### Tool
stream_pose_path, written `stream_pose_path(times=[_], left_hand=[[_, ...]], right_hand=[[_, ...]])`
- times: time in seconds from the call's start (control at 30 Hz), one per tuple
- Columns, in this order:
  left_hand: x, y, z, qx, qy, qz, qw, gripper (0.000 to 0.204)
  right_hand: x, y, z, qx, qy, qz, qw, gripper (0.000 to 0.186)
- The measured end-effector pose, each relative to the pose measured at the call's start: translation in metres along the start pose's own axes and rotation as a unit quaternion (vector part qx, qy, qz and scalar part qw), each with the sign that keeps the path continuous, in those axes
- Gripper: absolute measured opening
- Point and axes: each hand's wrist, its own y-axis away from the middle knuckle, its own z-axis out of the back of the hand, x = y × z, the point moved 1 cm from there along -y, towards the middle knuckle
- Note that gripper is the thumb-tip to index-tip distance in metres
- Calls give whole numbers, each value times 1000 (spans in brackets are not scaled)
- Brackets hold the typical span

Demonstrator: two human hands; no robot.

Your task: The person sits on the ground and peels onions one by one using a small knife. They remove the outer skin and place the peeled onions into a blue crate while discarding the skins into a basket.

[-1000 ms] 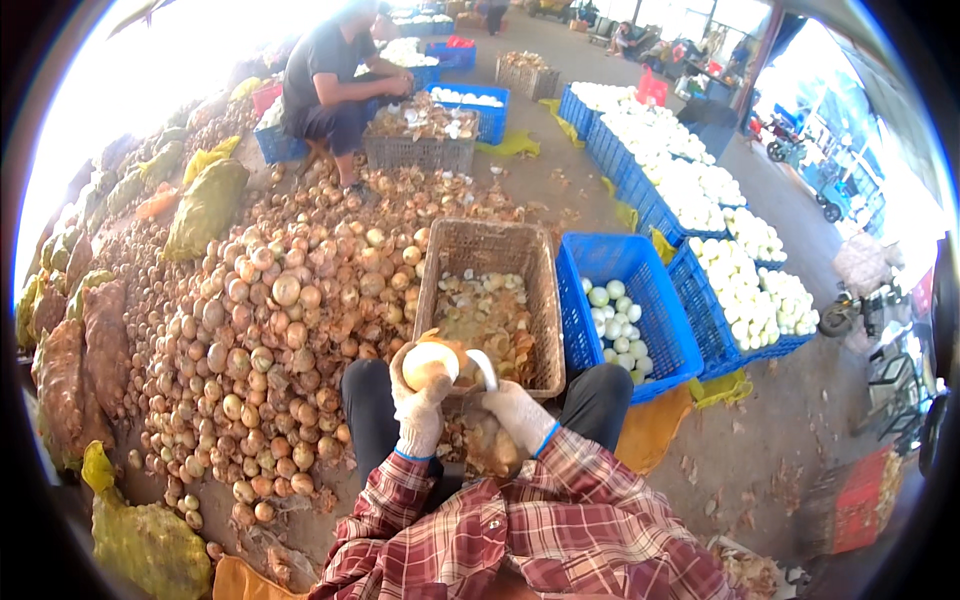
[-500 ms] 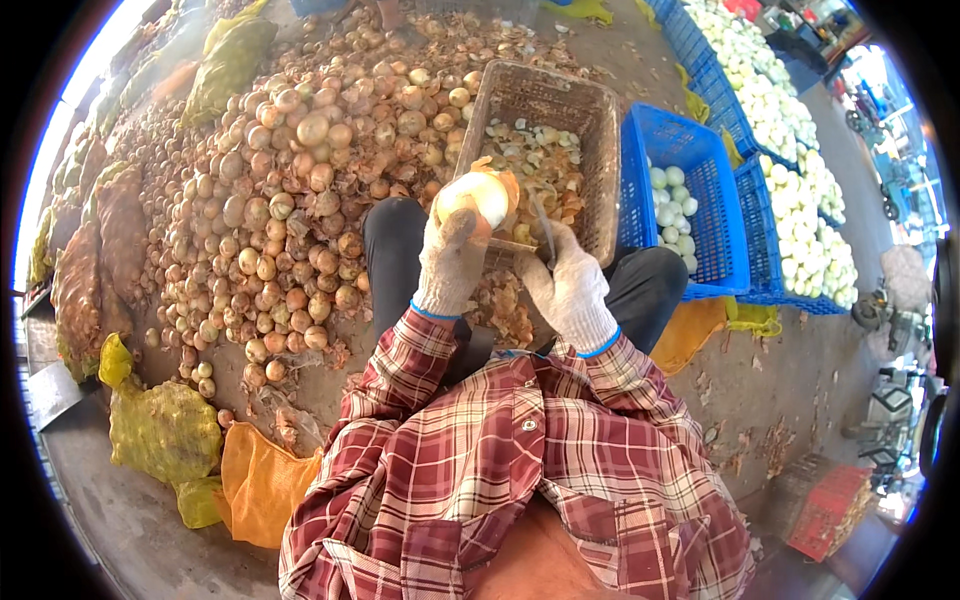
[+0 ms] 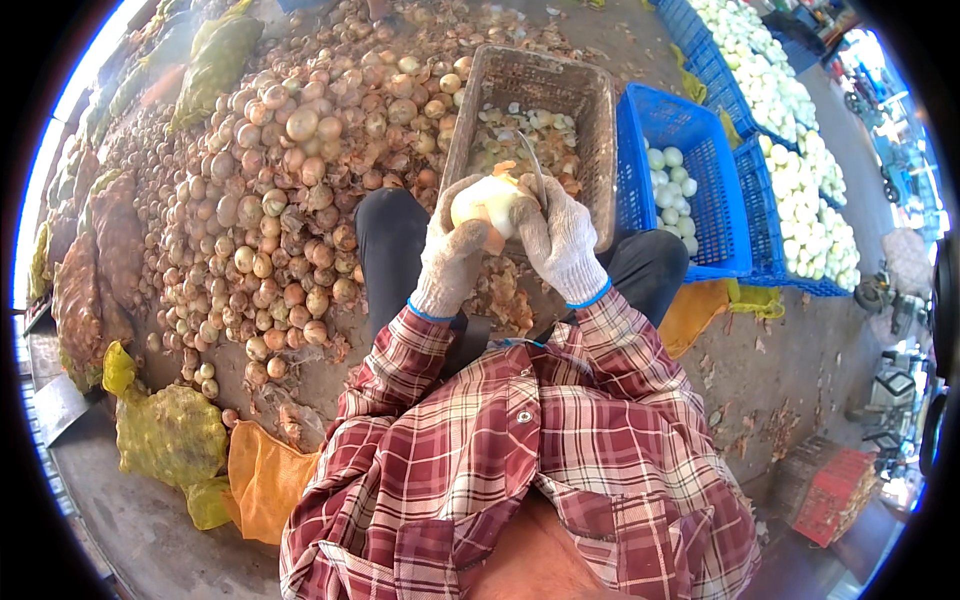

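A partly peeled onion (image 3: 480,203) is gripped in my gloved left hand (image 3: 449,250), pale flesh showing with scraps of brown skin still on it. My gloved right hand (image 3: 563,240) holds a knife (image 3: 533,160) whose thin curved blade points up and away from me. The right thumb and fingers press against the right side of the onion. Both hands are over the near end of a brown plastic crate (image 3: 607,130), between my knees. Onion skins and pale trimmings (image 3: 530,133) lie inside that crate.
To the right stands a blue crate (image 3: 720,190) with peeled onions (image 3: 673,190). Farther right are blue crates heaped with peeled onions (image 3: 800,200). A large pile of unpeeled onions (image 3: 290,200) covers the left floor. Yellow (image 3: 170,435) and orange mesh sacks (image 3: 265,480) lie near left.
My right hand has moved up and left to meet the onion, the knife now pointing more upward. The left hand has turned the onion and brought it slightly lower.
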Motion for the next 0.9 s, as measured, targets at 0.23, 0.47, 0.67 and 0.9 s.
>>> stream_pose_path(times=[0.23, 0.47, 0.67, 0.9], left_hand=[[-1, -7, -8, 86, 99, 44, 990, 85], [-25, -1, -10, -19, -217, -3, 976, 70], [-6, -8, -6, -49, -114, 29, 992, 69], [-3, -14, -1, -5, -35, 30, 999, 75]], right_hand=[[4, -4, 0, -55, -88, -40, 994, 16], [17, -9, 11, -60, 62, 74, 993, 12], [15, -5, -2, -57, 15, 49, 997, 16], [8, -13, 5, -81, 45, 46, 995, 17]])
